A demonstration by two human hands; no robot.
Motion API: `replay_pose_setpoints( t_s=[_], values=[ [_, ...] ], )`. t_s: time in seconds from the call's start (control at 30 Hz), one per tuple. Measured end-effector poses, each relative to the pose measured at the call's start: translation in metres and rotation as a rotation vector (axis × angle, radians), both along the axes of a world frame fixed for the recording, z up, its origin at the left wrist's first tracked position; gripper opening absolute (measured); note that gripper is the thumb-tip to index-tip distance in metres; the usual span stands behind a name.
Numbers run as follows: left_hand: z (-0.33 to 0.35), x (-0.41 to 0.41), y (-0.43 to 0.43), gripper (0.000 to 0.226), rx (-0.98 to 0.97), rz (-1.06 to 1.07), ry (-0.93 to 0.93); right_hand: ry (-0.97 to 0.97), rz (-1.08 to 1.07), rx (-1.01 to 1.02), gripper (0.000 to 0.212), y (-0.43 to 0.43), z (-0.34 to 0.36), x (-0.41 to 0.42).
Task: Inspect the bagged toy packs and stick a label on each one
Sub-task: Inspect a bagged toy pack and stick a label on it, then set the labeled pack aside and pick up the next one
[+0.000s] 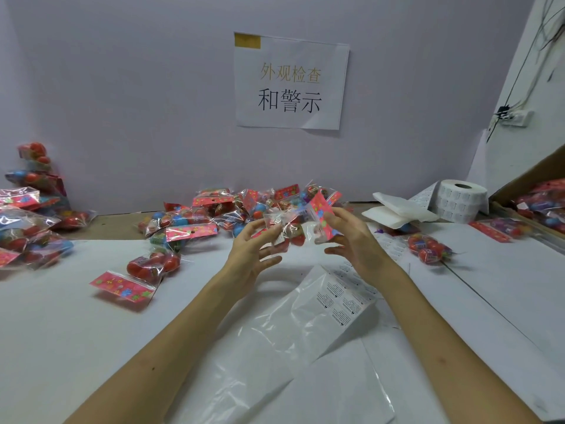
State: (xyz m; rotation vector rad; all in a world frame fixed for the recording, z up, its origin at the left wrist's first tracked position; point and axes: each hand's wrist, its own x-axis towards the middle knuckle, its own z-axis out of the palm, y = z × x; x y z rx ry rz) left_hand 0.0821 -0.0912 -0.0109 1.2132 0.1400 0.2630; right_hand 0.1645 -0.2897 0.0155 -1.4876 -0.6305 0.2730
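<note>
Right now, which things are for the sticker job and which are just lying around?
For the job: toy pack in left hand and right hand, pile of toy packs, label sheet, label roll.
Just lying about: white foam pads, wall power strip.

**Motion smear, tiny print, cropped edges**

The held pack [301, 223], pinched between the left hand [253, 249] and the right hand [354, 237], was smeared by motion, so its toys could not be told apart. The right fingers [331, 240] covered part of its pink header. Print on the label sheet [342, 298] and the label roll [458, 200] was too small to read. The left pile of packs [18, 234] ran off the left edge, the cardboard box [532, 175] off the right, and both forearms off the bottom. Packs in the back heap [214, 209] overlapped, hiding those beneath.
</note>
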Motion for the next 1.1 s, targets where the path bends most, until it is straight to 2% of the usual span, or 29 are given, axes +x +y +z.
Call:
replay_pose_setpoints(
  t_s=[0.17, 0.27, 0.4, 0.47, 0.57, 0.6, 0.67, 0.73, 0.8, 0.9, 1.0, 1.1],
  values=[
    [0.002, -0.002, -0.004, 0.059, 0.056, -0.066, -0.003, 0.166, 0.006, -0.044, 0.022, -0.008, 0.002, 0.003],
    [0.002, -0.002, -0.007, 0.054, 0.125, -0.148, 0.000, 0.248, 0.026, -0.098, 0.024, -0.017, 0.001, 0.007],
    [-0.008, 0.005, -0.016, 0.045, 0.216, -0.179, 0.006, 0.186, 0.046, -0.138, 0.024, -0.035, 0.005, 0.013],
    [-0.012, 0.008, -0.015, 0.046, 0.270, -0.170, 0.011, 0.195, -0.080, 0.044, 0.026, -0.051, 0.012, 0.020],
    [-0.016, 0.010, -0.004, 0.046, 0.300, -0.148, 0.026, 0.337, -0.356, 0.584, 0.021, -0.086, 0.022, 0.040],
    [-0.017, 0.010, 0.000, 0.045, 0.302, -0.142, 0.030, 0.360, -0.428, 0.671, 0.027, -0.100, 0.021, 0.045],
    [-0.018, 0.011, 0.006, 0.043, 0.295, -0.138, 0.033, 0.351, -0.579, 0.719, 0.046, -0.120, 0.009, 0.057],
    [-0.018, 0.010, 0.007, 0.043, 0.284, -0.134, 0.033, 0.389, -0.660, 0.756, 0.042, -0.123, -0.003, 0.062],
    [-0.017, 0.009, 0.005, 0.046, 0.295, -0.128, 0.038, 0.456, -0.665, 0.718, 0.038, -0.112, -0.005, 0.065],
    [-0.015, 0.007, 0.004, 0.042, 0.330, -0.095, 0.065, 0.409, -0.615, 0.570, 0.035, -0.085, -0.005, 0.057],
    [-0.009, 0.002, -0.002, 0.026, 0.370, -0.008, 0.102, 0.232, -0.579, 0.262, 0.028, -0.059, -0.002, 0.046],
    [0.001, -0.006, -0.002, 0.014, 0.499, 0.039, 0.090, -0.080, -0.533, -0.018, 0.021, -0.036, 0.001, 0.034]
  ],
)
